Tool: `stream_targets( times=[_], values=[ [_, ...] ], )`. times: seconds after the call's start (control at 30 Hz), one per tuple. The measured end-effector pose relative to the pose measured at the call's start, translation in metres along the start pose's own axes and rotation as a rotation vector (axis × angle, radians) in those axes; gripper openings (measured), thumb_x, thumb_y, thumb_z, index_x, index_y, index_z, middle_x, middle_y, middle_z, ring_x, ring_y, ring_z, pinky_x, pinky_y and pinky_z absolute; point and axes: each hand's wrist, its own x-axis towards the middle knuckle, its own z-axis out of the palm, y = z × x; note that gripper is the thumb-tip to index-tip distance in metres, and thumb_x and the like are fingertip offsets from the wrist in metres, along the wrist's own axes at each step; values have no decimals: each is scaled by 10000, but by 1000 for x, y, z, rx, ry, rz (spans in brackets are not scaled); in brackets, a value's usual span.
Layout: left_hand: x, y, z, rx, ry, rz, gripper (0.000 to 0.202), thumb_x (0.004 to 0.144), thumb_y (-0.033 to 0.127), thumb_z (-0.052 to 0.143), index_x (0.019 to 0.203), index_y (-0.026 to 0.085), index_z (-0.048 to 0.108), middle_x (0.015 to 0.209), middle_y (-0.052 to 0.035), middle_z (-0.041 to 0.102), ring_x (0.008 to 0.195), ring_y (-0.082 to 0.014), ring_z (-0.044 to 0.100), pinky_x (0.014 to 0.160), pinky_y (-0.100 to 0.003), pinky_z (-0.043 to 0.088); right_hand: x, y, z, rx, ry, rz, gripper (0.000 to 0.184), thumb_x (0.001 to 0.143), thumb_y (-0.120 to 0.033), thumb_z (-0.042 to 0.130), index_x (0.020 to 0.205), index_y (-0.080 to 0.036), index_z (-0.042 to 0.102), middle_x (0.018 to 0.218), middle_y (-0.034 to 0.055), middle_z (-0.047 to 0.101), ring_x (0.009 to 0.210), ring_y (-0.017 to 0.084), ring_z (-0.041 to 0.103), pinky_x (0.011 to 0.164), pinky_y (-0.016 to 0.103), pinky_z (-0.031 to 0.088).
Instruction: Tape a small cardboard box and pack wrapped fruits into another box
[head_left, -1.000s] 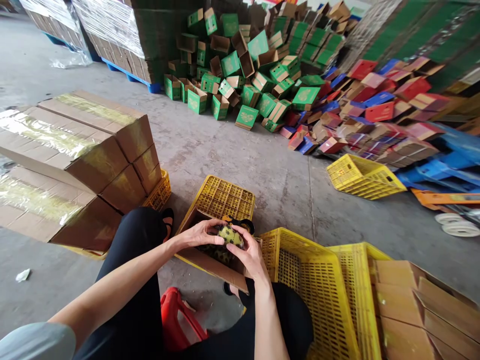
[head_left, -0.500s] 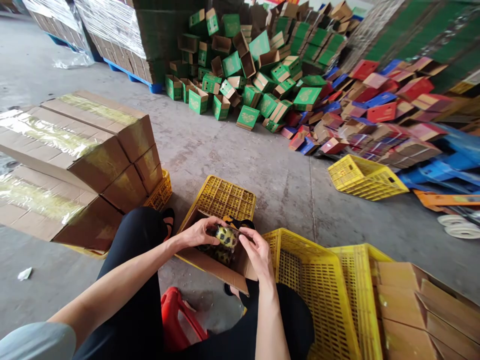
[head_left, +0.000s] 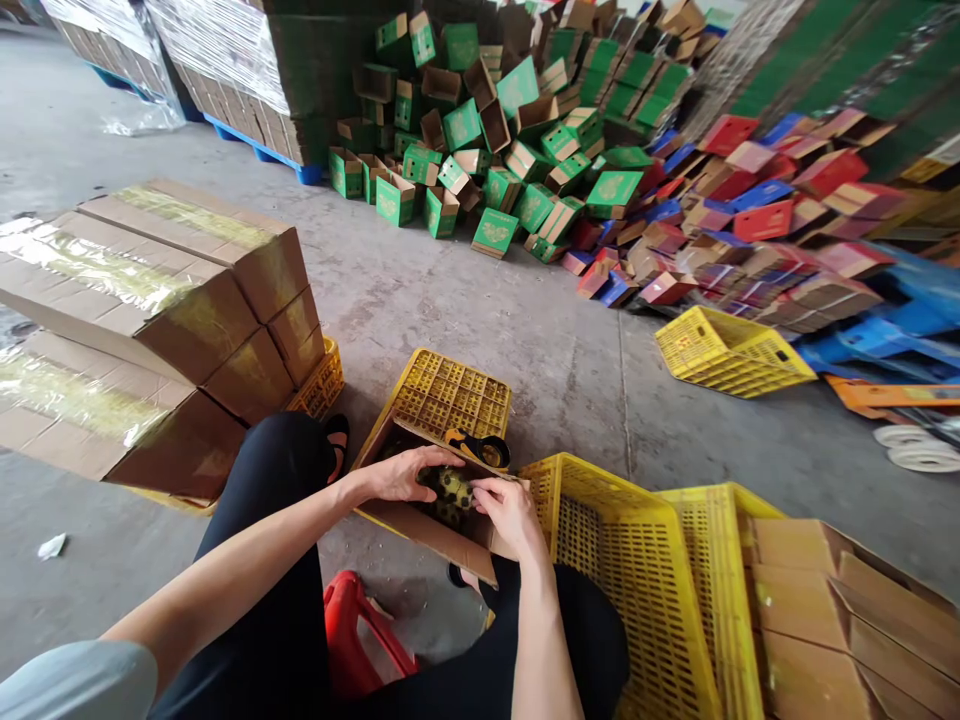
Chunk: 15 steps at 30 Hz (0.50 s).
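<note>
An opened cardboard box (head_left: 442,538) sits on an upturned yellow crate (head_left: 450,392) between my knees. In the box lies a yellow pack with dark round spots (head_left: 455,487), in what looks like clear plastic wrap. My left hand (head_left: 409,474) curves over the pack's left side, fingers bent around it. My right hand (head_left: 511,512) pinches the pack's right end between thumb and fingers. Similar dark-spotted packs show below it, partly hidden. At the box's far edge rests a black-and-orange tool with rounded loops (head_left: 487,450).
Taped cartons (head_left: 172,300) are stacked at left. Nested yellow crates (head_left: 630,560) and folded cardboard (head_left: 810,600) stand at right. Under me is a red stool (head_left: 356,635). Ahead lie heaped green boxes (head_left: 495,232), red-and-blue boxes (head_left: 761,225) and another yellow crate (head_left: 727,355).
Both hands have lowered the spotted pack into the box. The right hand's fingers have moved left and now pinch its end, and the black-and-orange tool shows more fully.
</note>
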Motion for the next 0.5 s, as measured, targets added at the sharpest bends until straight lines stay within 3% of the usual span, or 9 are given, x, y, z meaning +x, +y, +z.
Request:
stream_targets(
  times=[0.1, 0.23, 0.37, 0.5],
  values=[
    [1, -6, -1, 11, 45, -28, 579, 841, 177, 736, 1412, 238, 661, 1462, -105, 650, 1354, -314, 589, 1167, -443, 429, 6, 7, 5, -276, 109, -8, 236, 870, -211, 592, 903, -241, 824, 946, 76, 824, 980, 302, 771, 990, 490, 572],
    [1, -12, -1, 6, 92, -75, 479, 883, 217, 700, 1362, 218, 693, 1383, -99, 708, 1274, -290, 656, 1106, -404, 493, 7, 6, 15, -477, 168, -26, 348, 882, -102, 566, 1103, -234, 800, 1205, 99, 791, 1187, 277, 717, 1105, 421, 497],
    [0, -16, 0, -32, 100, -92, 460, 889, 262, 713, 1344, 196, 705, 1335, -114, 731, 1203, -286, 702, 1026, -374, 549, 7, 10, 26, -580, -3, 26, 279, 945, -155, 563, 1052, -248, 803, 1116, 106, 808, 1142, 277, 741, 1029, 370, 524],
    [1, -22, 1, -75, 121, -134, 449, 883, 294, 717, 1321, 196, 718, 1262, -108, 766, 1127, -279, 738, 958, -361, 582, 11, 25, 35, -588, -88, 157, 233, 822, -84, 659, 933, -226, 807, 896, 132, 818, 940, 316, 793, 861, 379, 573]
  ],
)
